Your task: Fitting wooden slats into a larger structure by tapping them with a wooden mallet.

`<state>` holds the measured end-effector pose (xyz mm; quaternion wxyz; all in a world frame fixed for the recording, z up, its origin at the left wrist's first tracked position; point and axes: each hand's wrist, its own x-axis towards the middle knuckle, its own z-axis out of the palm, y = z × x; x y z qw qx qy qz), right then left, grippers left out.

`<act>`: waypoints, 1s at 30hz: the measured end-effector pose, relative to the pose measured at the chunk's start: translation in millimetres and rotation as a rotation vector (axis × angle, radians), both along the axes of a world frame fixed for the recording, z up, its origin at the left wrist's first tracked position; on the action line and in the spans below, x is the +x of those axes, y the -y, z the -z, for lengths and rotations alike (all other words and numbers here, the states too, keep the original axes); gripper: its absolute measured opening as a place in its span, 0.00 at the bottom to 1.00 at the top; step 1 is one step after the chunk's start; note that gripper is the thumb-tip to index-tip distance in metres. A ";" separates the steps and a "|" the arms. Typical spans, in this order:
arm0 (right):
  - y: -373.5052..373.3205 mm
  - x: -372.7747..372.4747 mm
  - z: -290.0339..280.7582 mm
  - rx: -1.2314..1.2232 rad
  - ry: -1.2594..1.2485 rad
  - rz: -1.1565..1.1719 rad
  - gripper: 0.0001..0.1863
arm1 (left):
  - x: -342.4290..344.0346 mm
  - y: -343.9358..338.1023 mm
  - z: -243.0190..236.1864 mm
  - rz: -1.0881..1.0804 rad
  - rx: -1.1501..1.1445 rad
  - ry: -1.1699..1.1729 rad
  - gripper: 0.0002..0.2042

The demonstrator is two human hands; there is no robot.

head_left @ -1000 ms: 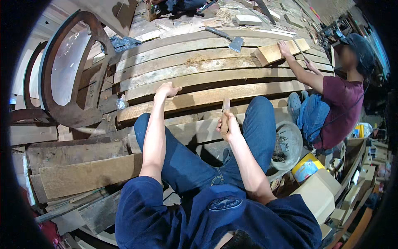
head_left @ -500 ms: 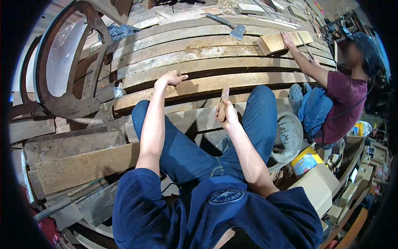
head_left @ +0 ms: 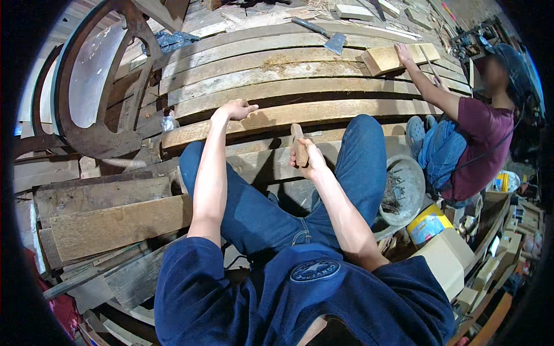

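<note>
Right hand (head_left: 310,158) closed round short wooden piece (head_left: 299,138), its end jutting toward timber beam (head_left: 323,112) | left hand (head_left: 235,109) loosely curled at beam, contact unclear; piece lower, to its right | beyond: planks (head_left: 311,72), broad-bladed tool (head_left: 334,42) on them | upper right: co-worker's hand (head_left: 404,55) on wood block (head_left: 378,59) | right: grey basin (head_left: 414,190)

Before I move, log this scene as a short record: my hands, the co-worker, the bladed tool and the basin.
Left hand: at the nearest wooden beam, contact unclear
Right hand: gripping a short wooden piece
Co-worker: one hand on a thick wooden block, a thin tool across it
Broad-bladed hand tool: lying on the planks
Grey basin: beside right leg, holding thin dark pieces
</note>
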<state>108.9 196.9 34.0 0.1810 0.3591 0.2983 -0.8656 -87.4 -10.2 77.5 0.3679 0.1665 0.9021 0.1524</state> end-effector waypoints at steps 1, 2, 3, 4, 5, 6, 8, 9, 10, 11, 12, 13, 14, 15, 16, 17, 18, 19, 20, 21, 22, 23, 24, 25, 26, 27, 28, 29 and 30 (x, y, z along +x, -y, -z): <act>0.8 0.3 -4.0 -0.021 -0.015 0.047 0.14 | 2.5 2.2 -0.7 -0.035 -0.004 0.006 0.29; 4.6 -1.8 -10.3 0.019 0.017 0.170 0.14 | 0.2 4.5 -0.2 -0.018 -0.025 0.024 0.29; 4.5 -4.7 -13.9 0.073 0.046 0.223 0.14 | -0.6 6.6 1.9 -0.022 -0.028 -0.005 0.29; -0.8 -5.4 -2.1 0.037 0.000 0.204 0.14 | -3.7 7.9 3.1 -0.017 -0.031 0.017 0.29; -3.3 -5.8 -0.4 0.004 -0.042 0.187 0.15 | -2.8 7.3 1.3 -0.009 -0.032 0.043 0.30; -4.5 -7.1 1.4 -0.003 -0.039 0.137 0.15 | 2.3 7.1 -5.4 -0.030 -0.005 -0.009 0.30; -0.4 -7.7 -4.7 0.076 0.027 0.033 0.16 | -7.8 13.6 13.6 -0.007 0.009 -0.010 0.32; 2.7 -9.0 -14.4 0.089 -0.014 -0.096 0.16 | -10.8 15.2 14.5 -0.010 0.017 0.007 0.32; 6.2 -11.8 -12.2 0.050 -0.001 -0.149 0.17 | -15.0 17.2 14.7 -0.012 0.026 0.001 0.32; 6.1 -13.9 -13.7 0.020 0.006 -0.203 0.17 | -19.6 15.0 14.0 0.000 0.032 0.004 0.32; 6.7 -11.9 -17.0 0.053 0.000 -0.199 0.17 | -24.4 8.6 3.6 0.010 0.038 0.001 0.32; 0.4 -7.3 -13.7 0.022 -0.049 -0.175 0.17 | -17.9 1.8 -4.7 -0.037 0.073 -0.057 0.31; 4.3 -4.7 -17.3 0.085 -0.023 -0.141 0.17 | -18.4 2.4 -8.7 -0.030 0.043 -0.045 0.30; 3.0 -2.1 -26.2 0.082 -0.035 -0.131 0.17 | -17.8 0.3 -4.8 -0.058 0.094 -0.012 0.26; 6.2 -0.9 -19.0 0.084 -0.051 -0.136 0.16 | -21.2 13.1 17.0 -0.079 0.168 0.040 0.26; 11.9 0.6 -32.2 0.116 0.008 -0.101 0.15 | -15.7 22.1 37.0 -0.020 0.259 -0.059 0.26; -11.9 3.4 -18.8 0.159 0.029 -0.076 0.16 | -15.5 -7.5 20.7 0.002 0.226 -0.021 0.27; -19.2 9.0 -23.3 0.180 -0.018 -0.046 0.16 | -6.8 -22.7 7.7 0.006 0.172 0.034 0.27; -26.2 5.0 -20.7 0.211 0.033 -0.087 0.16 | -9.2 -24.2 13.3 0.012 0.145 0.004 0.27; -28.2 3.1 -29.1 0.228 0.028 -0.086 0.16 | -9.7 -28.0 14.8 0.026 0.122 -0.006 0.27; -24.4 -3.8 -32.9 0.246 -0.007 -0.111 0.16 | -13.0 -21.4 17.8 -0.011 0.101 0.053 0.27; -24.0 -4.1 -45.9 0.274 -0.020 -0.125 0.16 | -10.3 -18.3 16.1 -0.052 0.128 0.049 0.27; -23.3 -11.7 -61.5 0.290 -0.057 -0.193 0.15 | -9.9 -15.8 10.2 -0.018 0.144 -0.004 0.28; -32.7 -18.4 -66.8 0.309 -0.052 -0.191 0.15 | -8.4 -17.2 5.9 0.016 0.161 -0.055 0.29; -39.4 -27.7 -71.8 0.381 -0.082 -0.297 0.14 | -6.9 -18.2 -5.4 0.015 0.155 -0.075 0.29; -42.0 -35.0 -75.8 0.447 -0.107 -0.404 0.13 | -7.1 -19.7 -24.3 0.007 0.108 0.003 0.29; -45.6 -41.1 -81.0 0.622 -0.106 -0.425 0.12 | -8.4 -23.0 -20.5 0.002 0.123 -0.029 0.27; -42.1 -47.7 -97.6 0.746 -0.200 -0.497 0.12 | -8.4 -17.5 -16.0 -0.014 0.129 -0.062 0.25; -48.4 -58.6 -95.6 0.905 -0.223 -0.638 0.12 | -12.8 -18.1 -11.9 -0.016 0.095 -0.010 0.27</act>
